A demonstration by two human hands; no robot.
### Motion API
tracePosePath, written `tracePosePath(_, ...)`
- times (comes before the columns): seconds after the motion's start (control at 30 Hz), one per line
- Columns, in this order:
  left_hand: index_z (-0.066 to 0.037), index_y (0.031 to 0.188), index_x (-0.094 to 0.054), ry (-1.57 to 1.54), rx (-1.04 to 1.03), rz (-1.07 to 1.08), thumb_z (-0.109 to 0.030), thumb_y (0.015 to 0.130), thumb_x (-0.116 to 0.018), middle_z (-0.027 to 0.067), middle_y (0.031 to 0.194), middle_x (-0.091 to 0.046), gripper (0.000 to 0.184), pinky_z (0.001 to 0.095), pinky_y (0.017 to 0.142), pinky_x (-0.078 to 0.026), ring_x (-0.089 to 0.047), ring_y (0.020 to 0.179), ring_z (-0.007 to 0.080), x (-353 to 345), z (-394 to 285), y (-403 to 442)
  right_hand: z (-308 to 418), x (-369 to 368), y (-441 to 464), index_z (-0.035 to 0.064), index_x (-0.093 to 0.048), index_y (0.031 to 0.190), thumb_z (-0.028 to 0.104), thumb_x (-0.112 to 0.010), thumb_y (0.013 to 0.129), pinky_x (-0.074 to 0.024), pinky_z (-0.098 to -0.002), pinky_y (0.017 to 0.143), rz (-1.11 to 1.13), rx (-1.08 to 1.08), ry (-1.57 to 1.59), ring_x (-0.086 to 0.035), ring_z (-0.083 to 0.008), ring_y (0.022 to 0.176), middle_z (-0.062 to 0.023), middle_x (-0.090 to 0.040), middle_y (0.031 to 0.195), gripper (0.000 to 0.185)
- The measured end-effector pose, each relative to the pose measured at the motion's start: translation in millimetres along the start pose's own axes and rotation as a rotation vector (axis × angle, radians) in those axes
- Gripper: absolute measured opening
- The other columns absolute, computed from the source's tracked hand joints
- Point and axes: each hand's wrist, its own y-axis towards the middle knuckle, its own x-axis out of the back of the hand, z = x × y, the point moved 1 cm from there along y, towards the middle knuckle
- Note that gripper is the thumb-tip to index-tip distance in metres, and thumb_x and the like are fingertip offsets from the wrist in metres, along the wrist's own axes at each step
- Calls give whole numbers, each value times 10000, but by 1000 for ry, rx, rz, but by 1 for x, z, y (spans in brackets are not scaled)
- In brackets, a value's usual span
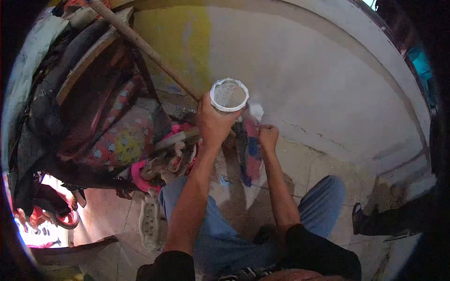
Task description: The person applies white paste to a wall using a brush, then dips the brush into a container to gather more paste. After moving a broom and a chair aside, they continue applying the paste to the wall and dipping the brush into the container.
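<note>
My left hand [213, 124] is wrapped around a white-rimmed round container [229, 109], whose open top faces me. White smears coat its rim, and its inside looks pale. My right hand [268, 136] is closed in a fist beside the wall, to the right of the container. A blurred white patch [256, 111] shows just above that fist; I cannot make out whether it belongs to something held. Below and between my hands hangs or lies a red and blue cloth [253, 154].
A wooden pole [145, 47] slants down toward my left hand. Piled cloth and boards [117, 126] fill the left side. The wall [328, 79] ahead is cracked near its base. A pale slotted object [150, 220] lies on the tiled floor. Someone's dark-clad leg [393, 215] is at right.
</note>
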Motion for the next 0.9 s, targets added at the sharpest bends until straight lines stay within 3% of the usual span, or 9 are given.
tracePosePath(0.23, -49, 1142, -554, -4, 0, -12, -295, 536, -919, 173, 1092, -627, 749, 457, 849, -487, -605, 1027, 377, 1, -1, -6, 214, 46, -63, -37, -552, 1049, 183, -626, 946, -389, -239, 466, -37, 205, 262, -513, -80, 556, -30, -579, 683, 254)
tracePosePath(0.33, -52, 1152, -553, -19, -51, -41, -287, 543, -913, 175, 1093, -623, 746, 457, 847, -485, -607, 1019, 376, 2, -4, -7, 245, 59, -69, -32, -554, 1015, 206, -633, 946, -396, -245, 467, -40, 265, 348, -511, -82, 560, -23, -568, 666, 260)
tracePosePath(0.43, -38, 1149, -552, -28, -38, -58, -295, 531, -916, 176, 1087, -622, 761, 456, 848, -483, -607, 1010, 373, 3, -6, -12, 202, 48, -49, -21, -568, 1002, 219, -637, 944, -397, -242, 466, -92, 294, 286, -503, -81, 545, -19, -563, 656, 256)
tracePosePath(0.5, -18, 1127, -557, 72, -134, -137, -305, 517, -917, 171, 1068, -621, 765, 454, 836, -484, -610, 992, 368, 2, -7, -13, 139, 40, -30, -47, -587, 989, 212, -630, 936, -463, -326, 557, -23, 122, 233, -592, -175, 641, -94, -610, 723, 268)
tracePosePath(0.57, -14, 1115, -560, 5, -147, -133, -311, 514, -914, 169, 1055, -621, 759, 454, 828, -486, -612, 976, 366, 0, -3, -13, 8, 10, 19, -24, -583, 929, 170, -635, 899, -397, -293, 433, -191, 279, -7, -500, -124, 503, -58, -581, 662, 203)
tracePosePath(0.63, -9, 1104, -564, -64, -157, -133, -317, 512, -912, 168, 1041, -621, 753, 454, 819, -487, -615, 960, 365, 0, -5, -10, -37, 8, 14, -26, -605, 894, 153, -636, 876, -408, -329, 448, -252, 163, -40, -499, -144, 507, -76, -595, 673, 183)
tracePosePath(0.67, -12, 1098, -567, -52, -135, -134, -324, 523, -907, 171, 1033, -622, 738, 451, 813, -489, -619, 951, 362, 1, -7, -11, -37, 14, 14, -26, -605, 894, 153, -636, 876, -408, -329, 448, -256, 167, -41, -499, -144, 507, -76, -595, 673, 183)
tracePosePath(0.73, -14, 1092, -570, -38, -102, -128, -331, 534, -902, 173, 1026, -623, 722, 449, 808, -491, -623, 943, 359, 4, -11, -14, -35, 25, 5, -129, -620, 1011, 256, -674, 868, -470, -421, 851, 4, -17, -222, -632, -369, 982, -270, -656, 986, 414)
tracePosePath(0.9, -7, 1101, -569, 12, -156, -198, -370, 545, -909, 173, 1030, -629, 746, 443, 813, -494, -629, 946, 353, 5, -19, -19, 106, 52, -34, -92, -623, 943, 195, -660, 896, -477, -376, 662, -33, 113, 199, -614, -214, 705, -139, -640, 775, 293)
